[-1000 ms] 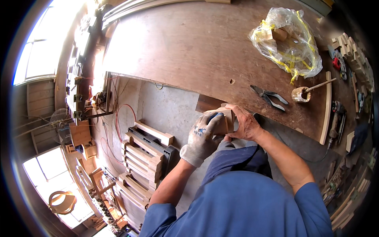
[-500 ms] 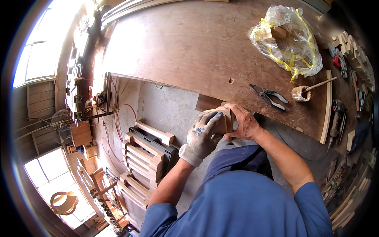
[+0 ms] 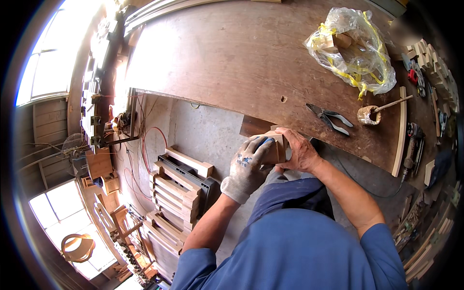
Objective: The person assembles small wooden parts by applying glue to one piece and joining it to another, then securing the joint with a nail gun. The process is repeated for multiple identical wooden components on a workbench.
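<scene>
A pale wooden block (image 3: 276, 151) is sitting between the person's two hands, near the front edge of the workbench (image 3: 227, 67) and above the wearer's lap; the fingers are hiding much of it, so whether it is one piece or several pressed together, and whether it is touching the bench, I cannot tell. The left hand (image 3: 245, 163), wearing a grey-white knitted glove, is closing over the block's left side and top, while the bare right hand (image 3: 300, 152) is gripping its right side, thumb low and fingers curving over the far corner. The step in hand is, I judge, a steadying or lining-up of the block in a two-handed hold; the next move is probably calling for even pressure from both sides, and for care not to let the faces slip or the fingers get in the way. Just beyond, a darker brown board (image 3: 253, 126) is showing by the bench edge. Farther right, open pliers (image 3: 322, 115) are lying on the bench near a crusted pot (image 3: 367, 116) that is holding a stick, and a clear plastic bag (image 3: 369, 79) with yellow ties is resting beyond them.
</scene>
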Demonstrator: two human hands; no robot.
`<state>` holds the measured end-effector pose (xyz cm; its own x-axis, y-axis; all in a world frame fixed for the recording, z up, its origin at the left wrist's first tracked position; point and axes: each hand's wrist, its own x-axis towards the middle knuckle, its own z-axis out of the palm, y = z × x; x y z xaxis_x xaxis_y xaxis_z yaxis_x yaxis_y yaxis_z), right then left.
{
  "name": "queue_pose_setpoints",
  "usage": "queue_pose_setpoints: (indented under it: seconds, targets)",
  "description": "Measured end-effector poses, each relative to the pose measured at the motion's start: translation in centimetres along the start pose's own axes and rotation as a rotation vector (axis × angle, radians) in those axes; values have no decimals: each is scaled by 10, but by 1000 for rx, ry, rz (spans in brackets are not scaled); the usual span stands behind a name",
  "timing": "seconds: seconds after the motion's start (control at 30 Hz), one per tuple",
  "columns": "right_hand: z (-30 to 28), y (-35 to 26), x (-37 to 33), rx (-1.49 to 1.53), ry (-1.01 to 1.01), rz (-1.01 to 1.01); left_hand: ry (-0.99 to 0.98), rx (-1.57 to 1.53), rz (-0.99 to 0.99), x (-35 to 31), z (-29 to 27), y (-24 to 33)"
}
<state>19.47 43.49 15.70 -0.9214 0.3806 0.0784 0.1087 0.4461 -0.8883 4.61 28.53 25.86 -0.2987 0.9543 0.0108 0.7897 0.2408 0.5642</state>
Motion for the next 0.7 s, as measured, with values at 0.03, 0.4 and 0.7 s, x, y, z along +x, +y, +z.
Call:
queue_pose_setpoints:
  seconds: [0.03, 0.4, 0.7]
  targets:
    - [0, 0, 0, 3, -1, 4, 7, 0, 5, -1, 2, -1]
    - [-4, -3, -12, -45, 15, 83, 16, 2, 21, 2, 4, -3]
    - [-109, 26, -132, -148, 449, 488, 3, 8, 12, 0, 1, -4]
